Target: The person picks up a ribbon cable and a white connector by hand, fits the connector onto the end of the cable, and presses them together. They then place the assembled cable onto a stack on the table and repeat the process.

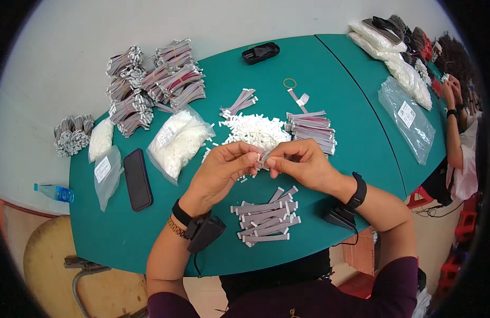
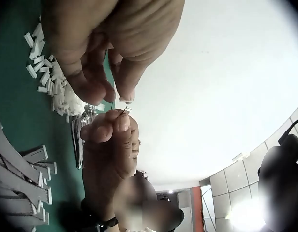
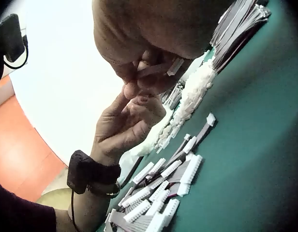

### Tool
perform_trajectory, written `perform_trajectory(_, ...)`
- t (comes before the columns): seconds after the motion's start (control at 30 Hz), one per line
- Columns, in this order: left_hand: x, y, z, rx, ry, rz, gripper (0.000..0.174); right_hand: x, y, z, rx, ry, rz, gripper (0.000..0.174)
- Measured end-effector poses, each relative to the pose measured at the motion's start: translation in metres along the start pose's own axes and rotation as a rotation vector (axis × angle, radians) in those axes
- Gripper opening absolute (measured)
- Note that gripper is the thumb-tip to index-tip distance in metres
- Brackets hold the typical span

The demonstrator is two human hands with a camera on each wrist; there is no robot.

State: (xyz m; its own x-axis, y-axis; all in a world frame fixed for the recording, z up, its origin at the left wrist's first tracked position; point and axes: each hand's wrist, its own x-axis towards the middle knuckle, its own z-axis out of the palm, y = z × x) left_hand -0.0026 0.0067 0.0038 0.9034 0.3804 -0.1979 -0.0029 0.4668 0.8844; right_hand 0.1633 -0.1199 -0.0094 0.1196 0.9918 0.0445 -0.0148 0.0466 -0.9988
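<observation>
Above the table's middle, both hands meet fingertip to fingertip. My left hand (image 1: 219, 172) pinches a small white connector housing (image 1: 259, 158) between thumb and forefinger. A short grey ribbon cable (image 3: 155, 70) is pinched in my right hand (image 1: 307, 167); in the right wrist view its white plug (image 3: 175, 66) sticks out beside the palm. The cable's tip comes right up to the housing, largely hidden by fingers. Just beyond the hands lies a heap of loose white housings (image 1: 255, 130). Nearer the body is a pile of ribbon cables with white ends (image 1: 266, 217).
Cable bundles (image 1: 173, 74) are stacked at the back left. A bag of white pieces (image 1: 178, 140) and a black phone (image 1: 138, 179) lie on the left. More cables (image 1: 312, 131) lie right of the heap. Another person's arm (image 1: 453, 127) is at the far right.
</observation>
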Motion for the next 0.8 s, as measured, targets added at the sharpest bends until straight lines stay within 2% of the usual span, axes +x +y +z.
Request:
perform_trajectory(0.2, 0.0017, -0.0028, -0.0031, -0.048, -0.004, -0.005, 0.019, -0.0007, -0.0015, 0.003, -0.013, -0.006, -0.073, 0.012)
perform_trajectory(0.8, -0.0004, -0.0017, -0.0006, -0.018, -0.017, -0.036, 0.02, -0.0021, -0.0037, 0.0023, -0.031, -0.038, -0.042, 0.013)
